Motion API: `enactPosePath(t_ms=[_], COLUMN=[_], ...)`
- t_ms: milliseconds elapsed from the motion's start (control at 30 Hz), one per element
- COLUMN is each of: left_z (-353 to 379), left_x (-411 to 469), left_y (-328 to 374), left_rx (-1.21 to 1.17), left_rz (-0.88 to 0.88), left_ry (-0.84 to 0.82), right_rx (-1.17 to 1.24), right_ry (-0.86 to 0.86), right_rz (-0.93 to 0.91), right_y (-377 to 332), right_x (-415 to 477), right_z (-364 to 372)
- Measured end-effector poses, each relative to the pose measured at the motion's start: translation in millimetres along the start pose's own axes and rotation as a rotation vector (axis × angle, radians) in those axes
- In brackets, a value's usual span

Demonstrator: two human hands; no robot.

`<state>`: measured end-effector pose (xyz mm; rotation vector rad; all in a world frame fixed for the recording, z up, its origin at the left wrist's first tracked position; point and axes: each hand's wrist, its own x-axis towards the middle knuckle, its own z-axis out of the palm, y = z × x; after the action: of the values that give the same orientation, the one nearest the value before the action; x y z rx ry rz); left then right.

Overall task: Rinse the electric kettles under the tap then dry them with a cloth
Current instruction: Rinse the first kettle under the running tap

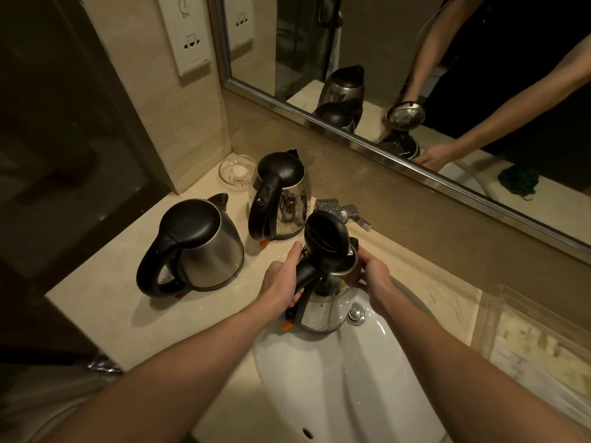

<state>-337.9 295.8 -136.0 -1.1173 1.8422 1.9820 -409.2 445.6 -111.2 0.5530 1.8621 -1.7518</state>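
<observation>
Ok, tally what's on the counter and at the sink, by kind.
Kettles: 3 (left kettle, back kettle, held kettle)
Glass dish: 1
Tap: 1
Total: 5

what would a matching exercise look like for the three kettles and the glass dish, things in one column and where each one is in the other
Things
1. open-lid kettle
2. squat kettle
3. tall kettle
4. glass dish

Places
a. held over the sink
b. in the back corner of the counter
c. between the glass dish and the tap
d. nearest the counter's front edge

Pairs: 1-a, 2-d, 3-c, 4-b
</observation>
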Motion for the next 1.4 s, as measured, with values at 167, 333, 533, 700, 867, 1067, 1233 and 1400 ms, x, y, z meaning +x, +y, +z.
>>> enactPosePath(t_ms=[167, 333, 533, 700, 867, 1067, 1233, 1400], left_z=[-0.1, -0.7, 0.7, 2.6, 3.4, 1.0, -0.7, -2.7], left_x=[0.2, 0.7, -0.2, -0.3, -1.7, -3.9, -4.9, -5.2], left_y=[0.1, -1.3, -2.8, -1.7, 0.0, 0.4, 1.0, -0.4], left_rx=[0.017, 0.02, 0.035, 0.033, -0.004, -0.016, -0.004, 0.009], left_rz=[0.0, -0.001, 0.021, 0.007, -0.018, -0.007, -0.002, -0.018], left_ry=[0.007, 0.002, -0.01, 0.004, 0.009, 0.013, 0.021, 0.022], right_rx=[0.019, 0.014, -0.002, -0.007, 0.008, 0.013, -0.004, -0.029], right_ry=[0.0, -0.002, -0.013, -0.008, -0.003, -0.005, -0.008, -0.007], right_rz=[0.007, 0.007, -0.022, -0.02, -0.03, -0.021, -0.022, -0.028], right_y=[0.3, 1.8, 0.8, 1.1, -1.6, -0.9, -0.3, 1.5], right_x=[0.5, 1.4, -1.2, -0.6, -2.5, -2.0, -1.4, 1.3], right_z=[0.9, 0.5, -2.3, -2.5, -2.8, -0.8, -0.3, -0.7])
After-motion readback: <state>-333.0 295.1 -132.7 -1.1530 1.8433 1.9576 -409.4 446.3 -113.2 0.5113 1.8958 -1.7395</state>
